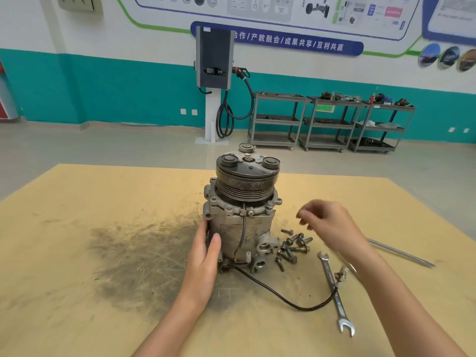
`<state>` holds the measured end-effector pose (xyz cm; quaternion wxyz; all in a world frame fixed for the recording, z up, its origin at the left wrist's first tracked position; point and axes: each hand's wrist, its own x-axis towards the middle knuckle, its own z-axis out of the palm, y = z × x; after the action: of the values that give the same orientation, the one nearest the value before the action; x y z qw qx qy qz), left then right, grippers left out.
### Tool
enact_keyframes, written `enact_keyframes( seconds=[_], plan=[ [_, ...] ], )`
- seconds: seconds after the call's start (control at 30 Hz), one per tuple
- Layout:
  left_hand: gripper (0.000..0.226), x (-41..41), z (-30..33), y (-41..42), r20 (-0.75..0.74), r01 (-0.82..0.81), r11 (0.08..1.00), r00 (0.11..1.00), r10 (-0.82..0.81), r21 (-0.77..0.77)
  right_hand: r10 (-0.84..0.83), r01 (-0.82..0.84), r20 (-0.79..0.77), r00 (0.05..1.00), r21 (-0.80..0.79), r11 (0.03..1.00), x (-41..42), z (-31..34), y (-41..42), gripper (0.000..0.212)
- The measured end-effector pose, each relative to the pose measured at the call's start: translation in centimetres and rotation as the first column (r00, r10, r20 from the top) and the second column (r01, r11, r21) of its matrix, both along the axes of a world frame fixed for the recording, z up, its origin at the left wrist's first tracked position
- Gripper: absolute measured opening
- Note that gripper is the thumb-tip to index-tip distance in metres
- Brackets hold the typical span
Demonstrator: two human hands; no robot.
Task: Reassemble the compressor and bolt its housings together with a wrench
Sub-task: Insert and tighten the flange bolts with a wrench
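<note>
Evidently the compressor (243,215) is stacked upright, steadied by the flat left hand (206,253); bolts (291,247) beneath the empty, loosely curled right hand (332,225) and the wrench (334,292) remain unused.

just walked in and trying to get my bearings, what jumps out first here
The compressor stands upright mid-table with its pulley on top, the left hand steadying its side. Just right of its base lies a heap of loose bolts, with the right hand hovering above them. Nearer the viewer, a wrench lies flat on the table.
</note>
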<state>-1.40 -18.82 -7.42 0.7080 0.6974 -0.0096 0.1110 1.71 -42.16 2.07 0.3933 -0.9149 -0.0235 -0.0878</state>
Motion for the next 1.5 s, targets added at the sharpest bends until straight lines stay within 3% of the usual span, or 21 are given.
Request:
enact_keyframes(
  seconds=[0.07,0.13,0.27,0.4,0.53,0.63,0.73,0.77,0.83,0.93,1.13,1.33,1.5],
  plan=[
    [0.055,-0.1,0.0,0.0,-0.005,-0.007,1.000,1.000,0.007,0.001,0.044,-0.074,-0.143,0.989,-0.210,0.975,-0.3,-2.1,-0.5,0.006],
    [0.055,-0.1,0.1,0.0,-0.007,-0.010,1.000,1.000,0.010,0.001,0.077,-0.130,-0.184,0.980,-0.297,0.946,-0.8,-3.5,-0.1,0.010],
    [0.061,-0.2,0.2,0.0,0.002,-0.011,1.000,1.000,0.011,-0.009,0.129,-0.162,-0.107,0.986,-0.398,0.903,-1.5,-4.9,1.1,0.010],
    [0.072,-0.2,0.3,0.0,0.010,-0.002,1.000,1.000,0.002,-0.009,0.143,-0.150,-0.057,0.988,-0.557,0.817,-1.5,-5.9,2.5,0.025],
    [0.073,-0.1,0.2,0.1,0.020,0.006,1.000,1.000,-0.006,0.003,0.159,-0.143,-0.026,0.987,-0.603,0.785,-1.4,-6.7,2.5,0.016],
    [0.075,-0.1,0.0,0.2,0.025,0.008,1.000,1.000,-0.009,0.010,0.150,-0.121,0.015,0.989,-0.517,0.847,-1.3,-6.2,1.9,0.006],
    [0.074,0.0,0.1,0.2,0.025,0.008,1.000,1.000,-0.009,0.018,0.072,-0.064,0.106,0.992,-0.078,0.995,-0.9,-4.0,1.5,0.012],
    [0.071,0.0,0.0,0.2,0.027,0.010,1.000,1.000,-0.010,0.016,0.031,-0.050,0.150,0.988,0.123,0.991,-0.7,-3.0,1.4,0.012],
    [0.068,0.1,-0.1,0.1,0.034,0.010,1.000,0.999,-0.010,0.009,-0.016,-0.089,0.232,0.973,0.438,0.894,-0.6,-0.9,1.6,0.011],
    [0.066,0.2,-0.3,0.2,0.034,0.009,1.000,0.999,-0.009,0.007,-0.047,-0.172,0.313,0.949,0.633,0.755,-0.5,1.4,2.3,0.017],
    [0.071,0.2,-0.3,0.3,0.029,0.008,1.000,1.000,-0.009,0.008,-0.031,-0.210,0.319,0.947,0.691,0.692,-2.0,3.1,4.2,0.018],
    [0.059,0.1,0.0,0.4,0.040,0.000,0.999,0.999,-0.001,0.034,0.124,-0.372,0.473,0.872,0.475,0.798,-5.4,2.2,8.3,0.017],
    [0.065,0.1,0.0,0.5,0.038,0.006,1.000,0.999,-0.007,0.030,0.100,-0.320,0.518,0.849,0.355,0.878,-4.6,1.1,11.8,0.014]
  ],
)
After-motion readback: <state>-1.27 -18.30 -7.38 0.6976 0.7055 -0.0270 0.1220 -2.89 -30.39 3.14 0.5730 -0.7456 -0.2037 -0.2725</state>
